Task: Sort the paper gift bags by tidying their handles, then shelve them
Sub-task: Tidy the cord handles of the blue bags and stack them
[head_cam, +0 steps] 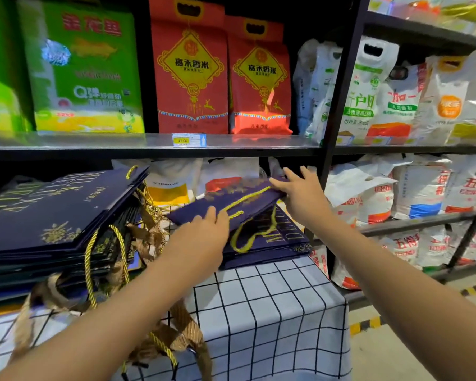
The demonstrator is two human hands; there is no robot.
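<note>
While flat, gift bag (pixel 226 202) between 2 hands.

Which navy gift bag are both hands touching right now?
The flat navy bag tilted above the small right-hand stack, left hand at its near end, right hand at its far end; the big left pile lies untouched.

checked tablecloth (pixel 272 312), navy gift bag stacks (pixel 52 215)
</note>
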